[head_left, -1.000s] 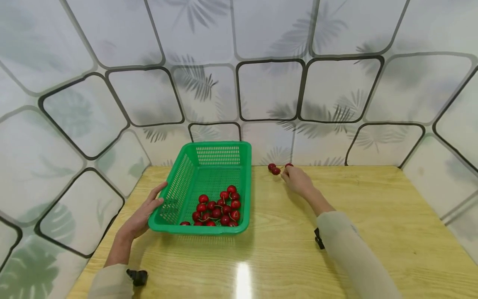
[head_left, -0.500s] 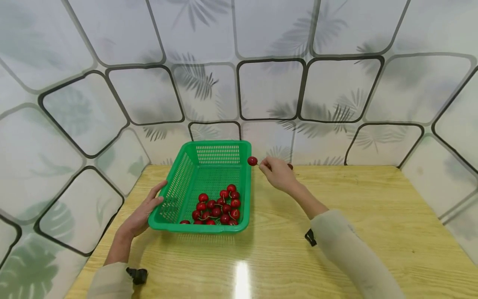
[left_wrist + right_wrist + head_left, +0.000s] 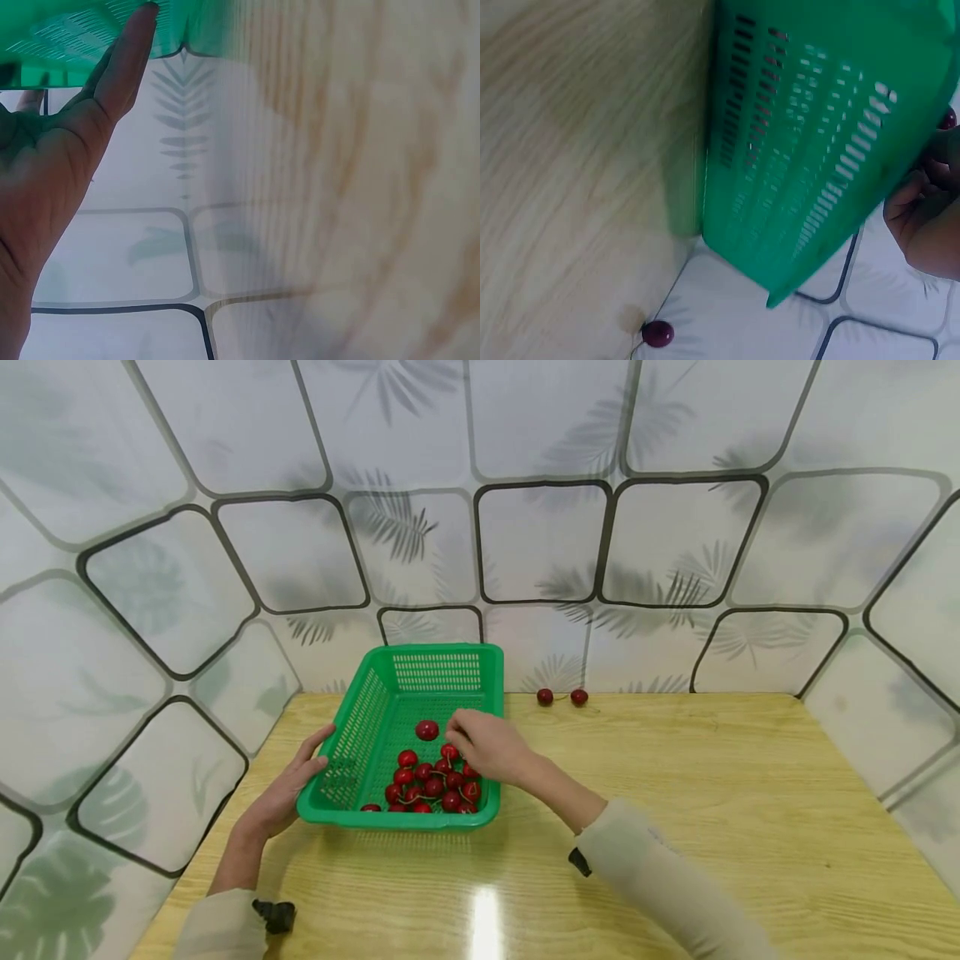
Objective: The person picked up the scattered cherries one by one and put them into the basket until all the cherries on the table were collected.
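In the head view my left hand (image 3: 288,785) rests against the left side of a green plastic basket (image 3: 495,693). The left wrist view shows its fingers fairly straight along the basket wall. My right hand (image 3: 491,747) is over the basket's right part, thumb and fingertips pinched together. A dark red cherry (image 3: 427,730) hangs just left of those fingertips, apparently by its stem, which is hard to make out. Several red cherries (image 3: 433,787) with stems lie in the near right part of the basket. My right forearm crosses above the basket's right rim.
Two cherries lie on the wooden table (image 3: 675,827) close to the back wall: a left cherry (image 3: 545,697) and a right cherry (image 3: 579,697). Patterned wall covering (image 3: 540,543) encloses the table at the back and both sides.
My right hand has picked up a cherry from the back of the table and carried it left and toward me, over the basket. My left hand has stayed put.
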`<state>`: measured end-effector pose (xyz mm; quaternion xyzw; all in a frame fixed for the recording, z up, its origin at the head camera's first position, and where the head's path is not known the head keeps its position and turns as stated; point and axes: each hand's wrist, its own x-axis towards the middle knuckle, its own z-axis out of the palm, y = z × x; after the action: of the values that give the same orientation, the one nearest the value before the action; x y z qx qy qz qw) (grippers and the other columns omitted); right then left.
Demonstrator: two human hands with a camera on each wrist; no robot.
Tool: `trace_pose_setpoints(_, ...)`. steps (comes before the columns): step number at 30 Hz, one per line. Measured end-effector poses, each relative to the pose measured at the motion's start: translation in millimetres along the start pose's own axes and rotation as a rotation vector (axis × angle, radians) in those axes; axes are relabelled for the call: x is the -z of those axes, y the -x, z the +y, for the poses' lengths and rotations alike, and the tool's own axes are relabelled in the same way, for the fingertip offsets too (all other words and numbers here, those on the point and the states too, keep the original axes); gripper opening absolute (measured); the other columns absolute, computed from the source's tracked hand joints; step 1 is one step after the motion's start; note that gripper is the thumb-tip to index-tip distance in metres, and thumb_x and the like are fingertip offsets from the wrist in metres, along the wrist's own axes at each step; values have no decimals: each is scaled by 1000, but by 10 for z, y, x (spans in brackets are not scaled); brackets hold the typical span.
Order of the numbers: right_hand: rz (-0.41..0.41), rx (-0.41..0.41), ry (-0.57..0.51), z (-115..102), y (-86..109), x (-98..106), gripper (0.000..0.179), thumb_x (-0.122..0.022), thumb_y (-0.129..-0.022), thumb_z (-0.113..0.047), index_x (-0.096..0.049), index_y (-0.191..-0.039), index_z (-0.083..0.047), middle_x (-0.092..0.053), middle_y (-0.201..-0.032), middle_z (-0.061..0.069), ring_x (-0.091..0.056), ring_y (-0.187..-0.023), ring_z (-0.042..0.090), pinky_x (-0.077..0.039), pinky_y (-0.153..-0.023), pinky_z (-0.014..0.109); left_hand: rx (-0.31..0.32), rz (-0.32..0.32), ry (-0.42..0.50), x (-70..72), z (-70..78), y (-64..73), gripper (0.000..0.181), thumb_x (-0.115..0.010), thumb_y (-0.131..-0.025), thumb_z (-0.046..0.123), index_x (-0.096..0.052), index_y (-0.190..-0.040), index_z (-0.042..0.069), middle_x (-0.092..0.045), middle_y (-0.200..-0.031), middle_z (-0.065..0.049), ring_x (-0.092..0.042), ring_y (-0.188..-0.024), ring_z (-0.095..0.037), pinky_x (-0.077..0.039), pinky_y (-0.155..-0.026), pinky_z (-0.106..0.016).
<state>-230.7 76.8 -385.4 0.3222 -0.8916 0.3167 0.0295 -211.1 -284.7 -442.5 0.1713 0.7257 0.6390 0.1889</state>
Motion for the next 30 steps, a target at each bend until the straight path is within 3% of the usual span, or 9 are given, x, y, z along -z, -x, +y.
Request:
trace_pose_setpoints(10,-218,-48,144,-268,-106,-306,17,-55,-104,-22,-66,-95,-13,-66,-86,-4,-56,-70,6,-47,-60,23,1,-1,7,-7,7,-1,58,-25,-112,29,8,-160,26,-4,-151,-34,-63,-103,-15,-55,-80,-30)
trace_pose_setpoints(16,-271,-39,234,-289,-161,-507,23,-58,-102,-20,-61,-81,-14,-54,-67,-8,-46,-58,4,-39,-49,20,17,20,-6,-8,-5,-11,58,-26,-112,29,6,-160,26,-1,-154,-29,-62,-106,-16,-54,-82,-30)
trace_pose_setpoints(21,-310,-22,282,-301,-189,-623,42,-56,-102,-19,-44,-62,-17,-34,-53,-7,-34,-52,7,-33,-43,23,28,33,-25,-13,-16,-21,58,-27,-112,29,6,-160,25,2,-156,-28,-60,-109,-16,-54,-83,-31)
trace_pose_setpoints(30,-363,-51,390,-313,-223,-703,46,-61,-100,-25,-43,-58,-19,-37,-56,-7,-39,-54,8,-41,-45,26,20,29,-20,-18,-8,-20,59,-26,-112,28,7,-160,24,1,-155,-29,-60,-109,-15,-54,-83,-30)
